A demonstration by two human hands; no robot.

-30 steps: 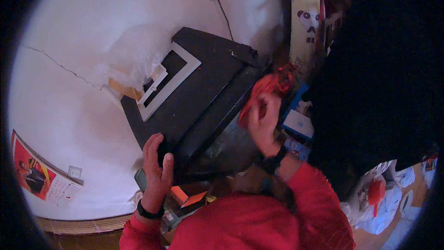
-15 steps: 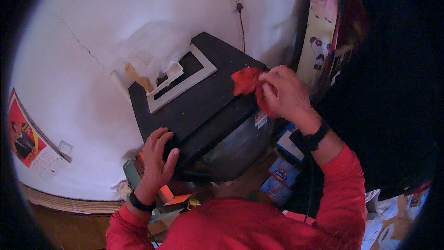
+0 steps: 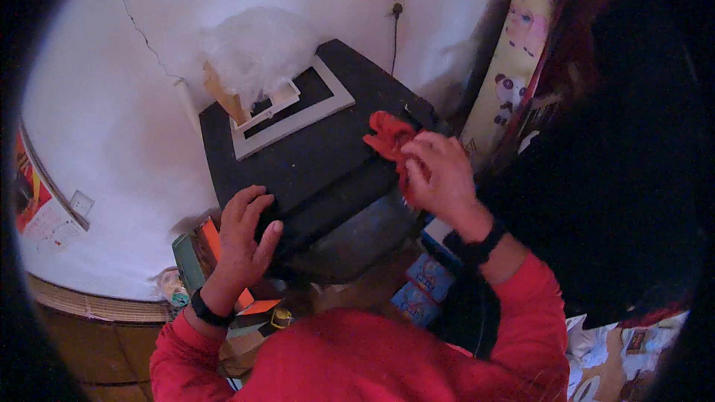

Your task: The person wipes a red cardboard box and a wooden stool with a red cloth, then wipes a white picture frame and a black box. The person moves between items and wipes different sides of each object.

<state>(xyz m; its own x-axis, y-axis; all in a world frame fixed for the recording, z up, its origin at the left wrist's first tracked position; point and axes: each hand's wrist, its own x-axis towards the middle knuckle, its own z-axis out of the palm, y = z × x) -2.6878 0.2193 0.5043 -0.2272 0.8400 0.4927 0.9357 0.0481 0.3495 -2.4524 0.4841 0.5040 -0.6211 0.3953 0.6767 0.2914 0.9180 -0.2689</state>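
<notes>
A red cloth [image 3: 390, 134] is bunched in my right hand [image 3: 441, 177], its loose end lying on the dark top of a boxy black television-like cabinet [image 3: 313, 167] near the right front edge. The fingers of that hand are closed on the cloth. On the front left corner of the cabinet rests my left hand [image 3: 249, 238], fingers spread and holding nothing. A pale rectangular frame [image 3: 298, 125] lies on the back of the top. Clear plastic wrap [image 3: 261, 48] is heaped over it, beside a smaller white frame piece [image 3: 277, 104] and a brown cardboard piece [image 3: 223, 93].
Behind the cabinet is a white wall with a plugged-in socket [image 3: 395, 4]. A yellowish panel with cartoon animals [image 3: 514, 52] stands at the right. Blue boxes [image 3: 428, 286] sit below the right forearm; orange and green boxes [image 3: 192, 260] lie by the left wrist.
The right hand and the red cloth have moved slightly left along the cabinet's top edge. The left hand stays on its corner, while the whole view has shifted a little.
</notes>
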